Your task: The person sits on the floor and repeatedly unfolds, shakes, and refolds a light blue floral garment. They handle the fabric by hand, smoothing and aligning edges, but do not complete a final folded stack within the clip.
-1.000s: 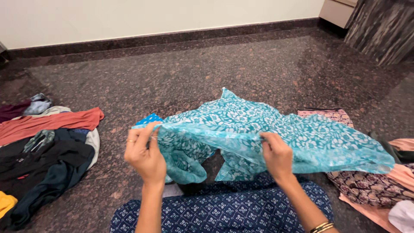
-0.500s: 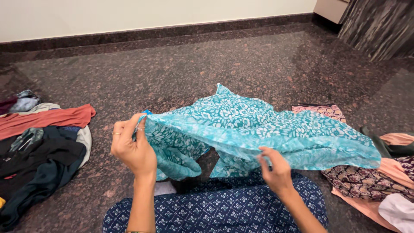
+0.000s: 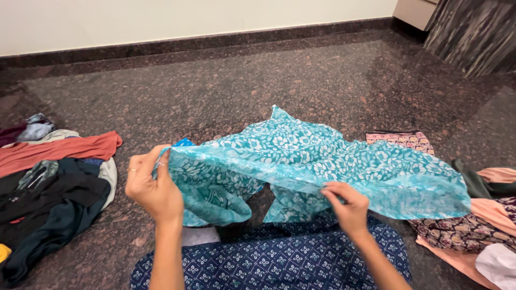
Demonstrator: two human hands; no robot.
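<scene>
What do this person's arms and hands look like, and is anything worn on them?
Both forearms are bare, with no sleeves in view. The left hand wears a thin gold-coloured ring on one of its fingers. The right hand shows no ring or glove. No bracelet shows on either wrist.

Ring on left hand (image 3: 156, 190); navy patterned garment (image 3: 279, 263)

Floor: polished dark speckled granite (image 3: 279, 80) | Skirting: matching dark stone band (image 3: 204, 43) along the wall foot | Wall: plain cream (image 3: 161, 19) | Upper right: grey streaked curtain (image 3: 473, 32), pale cabinet corner (image 3: 414, 11) | Light: even, soft
</scene>
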